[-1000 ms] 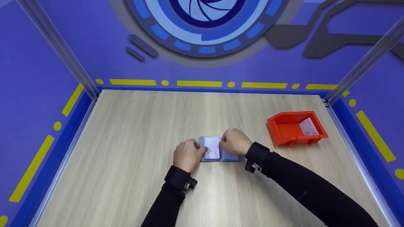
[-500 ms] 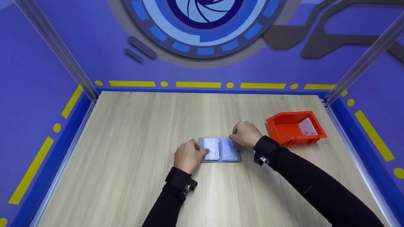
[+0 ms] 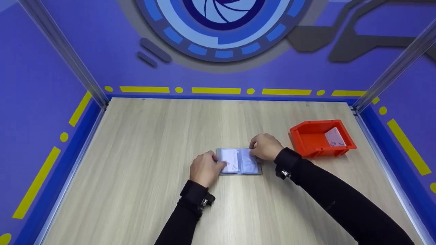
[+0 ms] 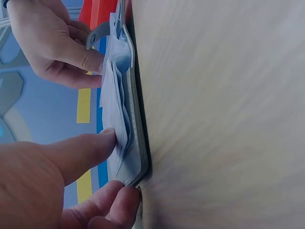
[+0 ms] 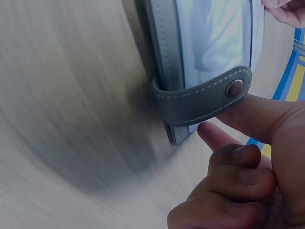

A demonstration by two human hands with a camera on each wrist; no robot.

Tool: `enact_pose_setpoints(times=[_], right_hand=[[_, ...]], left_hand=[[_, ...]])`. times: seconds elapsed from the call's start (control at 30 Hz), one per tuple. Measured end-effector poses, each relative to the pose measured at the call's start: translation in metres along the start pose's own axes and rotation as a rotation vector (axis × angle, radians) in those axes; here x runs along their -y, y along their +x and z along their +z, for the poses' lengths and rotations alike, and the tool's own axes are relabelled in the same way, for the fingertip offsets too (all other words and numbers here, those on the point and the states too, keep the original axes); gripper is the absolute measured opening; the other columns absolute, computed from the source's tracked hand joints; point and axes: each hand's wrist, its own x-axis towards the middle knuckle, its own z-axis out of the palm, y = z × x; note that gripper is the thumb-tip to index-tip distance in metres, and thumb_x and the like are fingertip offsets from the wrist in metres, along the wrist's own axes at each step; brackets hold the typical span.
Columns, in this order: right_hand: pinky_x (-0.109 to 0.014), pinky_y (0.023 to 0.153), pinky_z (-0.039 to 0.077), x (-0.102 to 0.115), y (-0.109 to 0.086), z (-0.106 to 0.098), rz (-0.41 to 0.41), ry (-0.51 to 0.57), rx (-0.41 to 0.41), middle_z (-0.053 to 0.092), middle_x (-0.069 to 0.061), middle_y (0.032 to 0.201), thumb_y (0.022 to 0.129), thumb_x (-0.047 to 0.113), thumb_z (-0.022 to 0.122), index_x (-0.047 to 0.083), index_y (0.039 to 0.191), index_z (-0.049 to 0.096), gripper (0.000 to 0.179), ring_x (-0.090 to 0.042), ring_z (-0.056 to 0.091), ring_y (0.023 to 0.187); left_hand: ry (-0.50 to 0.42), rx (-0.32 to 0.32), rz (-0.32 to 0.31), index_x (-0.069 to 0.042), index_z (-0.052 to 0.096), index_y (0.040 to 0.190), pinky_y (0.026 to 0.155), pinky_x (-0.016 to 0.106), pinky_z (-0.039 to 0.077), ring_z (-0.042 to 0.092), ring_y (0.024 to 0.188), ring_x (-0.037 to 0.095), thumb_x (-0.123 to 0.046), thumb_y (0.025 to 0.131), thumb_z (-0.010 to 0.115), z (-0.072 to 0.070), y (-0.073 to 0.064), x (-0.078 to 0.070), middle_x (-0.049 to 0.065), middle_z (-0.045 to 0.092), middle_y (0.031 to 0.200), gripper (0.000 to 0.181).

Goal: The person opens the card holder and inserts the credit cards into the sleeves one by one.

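A small grey card holder [image 3: 258,170] lies open on the table, with clear plastic sleeve pages and a snap strap [image 5: 200,102] at its right side. A white card with a faint print [image 3: 230,160] sits in the left-hand sleeve. My left hand [image 3: 205,169] grips the holder's left edge, thumb on the sleeved card, fingers at the cover's edge in the left wrist view. My right hand [image 3: 266,146] pinches at the upper right corner of the right-hand sleeve [image 3: 249,163]; its thumb tip is hidden behind the strap in the right wrist view.
A red plastic bin [image 3: 308,140] stands right of the holder, with a white and pink card [image 3: 335,137] inside. Blue panels [image 3: 115,51] enclose the wooden table [image 3: 143,143] at the back and both sides.
My right hand has moved from the left page's right edge to the right, uncovering the right-hand sleeve, then slightly back onto that sleeve's corner. My left hand keeps its grip.
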Motion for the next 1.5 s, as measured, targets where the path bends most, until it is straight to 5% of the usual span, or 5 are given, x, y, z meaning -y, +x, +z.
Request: enact_pose_setpoints(times=[0.57, 0.8, 1.07, 1.27, 1.5], right_hand=[[-0.031, 0.071, 0.044, 0.002, 0.003, -0.004, -0.027, -0.005, 0.038, 0.070, -0.005, 0.087, 0.088, 0.014, 0.082, 0.013, 0.083, 0.075, 0.009, -0.022, 0.061, 0.082], [-0.030, 0.069, 0.047, 0.003, 0.002, -0.008, -0.013, -0.036, 0.059, 0.073, -0.004, 0.085, 0.094, 0.017, 0.078, 0.012, 0.090, 0.082, 0.007, -0.021, 0.063, 0.079], [-0.031, 0.070, 0.049, 0.010, 0.001, -0.017, -0.098, -0.057, 0.021, 0.078, -0.005, 0.088, 0.097, 0.017, 0.075, 0.008, 0.094, 0.086, 0.014, -0.019, 0.063, 0.077], [-0.031, 0.069, 0.048, 0.023, 0.003, -0.019, -0.043, 0.000, 0.039, 0.073, -0.005, 0.089, 0.102, 0.027, 0.071, 0.008, 0.100, 0.083, 0.022, -0.021, 0.062, 0.079], [-0.031, 0.065, 0.044, 0.043, 0.006, -0.015, -0.071, 0.060, 0.012, 0.062, 0.003, 0.073, 0.101, 0.026, 0.068, 0.014, 0.079, 0.074, 0.026, -0.017, 0.056, 0.069]], left_hand=[[-0.014, 0.009, 0.004, -0.017, 0.074, 0.088, 0.066, 0.037, 0.049, 0.063, 0.072, 0.018, -0.043, 0.087, 0.092, -0.001, 0.001, -0.001, 0.000, 0.073, 0.084, 0.032], [-0.014, 0.007, 0.009, -0.017, 0.074, 0.088, 0.065, 0.038, 0.049, 0.064, 0.072, 0.019, -0.042, 0.086, 0.092, 0.000, 0.000, -0.001, 0.001, 0.074, 0.084, 0.031], [-0.006, 0.011, 0.007, -0.016, 0.076, 0.091, 0.066, 0.038, 0.050, 0.064, 0.073, 0.019, -0.042, 0.087, 0.092, 0.000, -0.001, -0.002, 0.001, 0.076, 0.086, 0.031], [0.003, 0.011, 0.002, -0.016, 0.076, 0.092, 0.069, 0.040, 0.052, 0.066, 0.075, 0.019, -0.043, 0.087, 0.092, 0.000, -0.001, -0.001, 0.001, 0.076, 0.087, 0.031], [0.014, -0.001, 0.022, -0.016, 0.078, 0.092, 0.071, 0.042, 0.055, 0.070, 0.077, 0.021, -0.041, 0.089, 0.090, -0.002, 0.001, 0.000, 0.001, 0.078, 0.088, 0.028]])
